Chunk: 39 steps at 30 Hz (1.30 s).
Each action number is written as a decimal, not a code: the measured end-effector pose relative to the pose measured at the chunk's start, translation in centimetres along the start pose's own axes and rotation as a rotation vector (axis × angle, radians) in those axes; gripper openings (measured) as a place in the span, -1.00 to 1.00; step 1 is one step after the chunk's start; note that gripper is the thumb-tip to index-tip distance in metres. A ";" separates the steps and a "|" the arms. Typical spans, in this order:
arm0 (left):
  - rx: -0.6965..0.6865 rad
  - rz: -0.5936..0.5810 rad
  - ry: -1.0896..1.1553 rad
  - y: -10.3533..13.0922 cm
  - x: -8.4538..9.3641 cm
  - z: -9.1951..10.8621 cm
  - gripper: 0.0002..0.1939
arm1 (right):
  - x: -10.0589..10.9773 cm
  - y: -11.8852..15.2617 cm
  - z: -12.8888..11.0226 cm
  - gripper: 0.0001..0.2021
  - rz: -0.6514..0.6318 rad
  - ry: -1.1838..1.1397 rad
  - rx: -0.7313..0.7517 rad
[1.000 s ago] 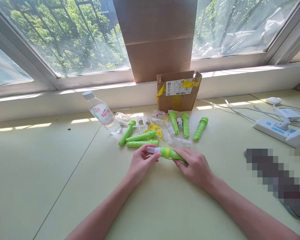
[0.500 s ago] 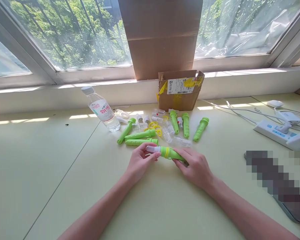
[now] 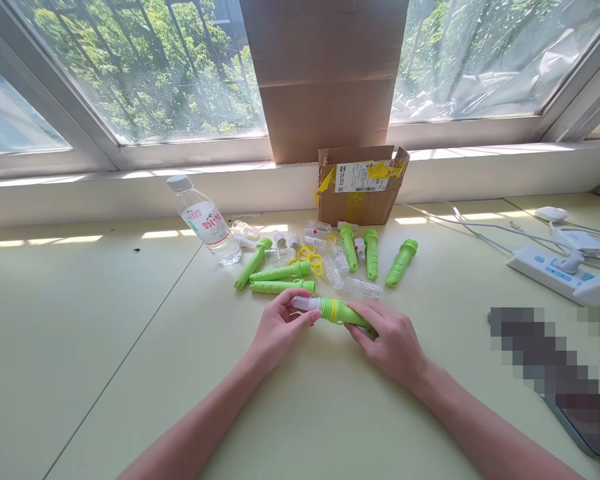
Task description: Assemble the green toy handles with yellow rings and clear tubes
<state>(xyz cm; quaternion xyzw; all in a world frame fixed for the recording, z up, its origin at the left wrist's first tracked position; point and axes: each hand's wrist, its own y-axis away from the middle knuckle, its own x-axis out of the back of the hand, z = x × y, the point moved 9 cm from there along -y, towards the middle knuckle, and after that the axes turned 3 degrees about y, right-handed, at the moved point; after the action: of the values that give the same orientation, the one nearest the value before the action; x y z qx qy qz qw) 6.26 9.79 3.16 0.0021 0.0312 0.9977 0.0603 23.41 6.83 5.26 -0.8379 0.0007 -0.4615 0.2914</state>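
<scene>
My left hand [image 3: 283, 327] pinches a clear ribbed tip with a white collar [image 3: 307, 303]. That piece meets the threaded end of a green tube [image 3: 347, 314], which has a yellow ring [image 3: 334, 311] around it. Wrapped around the tube's other end is my right hand [image 3: 391, 339]. The tube lies nearly level just above the table. Behind my hands are several loose green tubes [image 3: 281, 271], clear plastic caps [image 3: 363, 287], yellow rings [image 3: 306, 253] and small white-and-silver parts [image 3: 361, 248].
A tilted water bottle [image 3: 207, 223] stands at the back left. An open cardboard box [image 3: 363, 193] sits near the window sill. On the right are a white power strip [image 3: 545, 264] with cables and a dark, partly pixelated object [image 3: 580, 427] on the table [image 3: 130, 373].
The view has shifted slightly, so the scene sits a little lower. Both hands keep their hold on the tube and the clear tip, with hardly any movement.
</scene>
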 end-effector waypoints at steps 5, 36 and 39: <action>0.009 0.005 -0.006 0.0 0.1 -0.2 -0.63 | -0.1 0.1 0.0 -0.75 -0.005 -0.018 -0.004; 0.009 -0.014 0.005 0.4 -0.3 0.0 -0.67 | -0.4 0.3 0.5 -0.75 -0.041 -0.035 -0.038; 0.009 -0.013 0.001 0.3 -0.3 0.0 -0.67 | -0.4 0.3 0.5 -0.74 -0.039 -0.035 -0.036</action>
<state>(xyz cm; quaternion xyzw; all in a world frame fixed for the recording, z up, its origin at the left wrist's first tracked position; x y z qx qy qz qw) 6.49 9.41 3.18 0.0014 0.0357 0.9971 0.0669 23.66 6.89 4.63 -0.8507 -0.0126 -0.4523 0.2673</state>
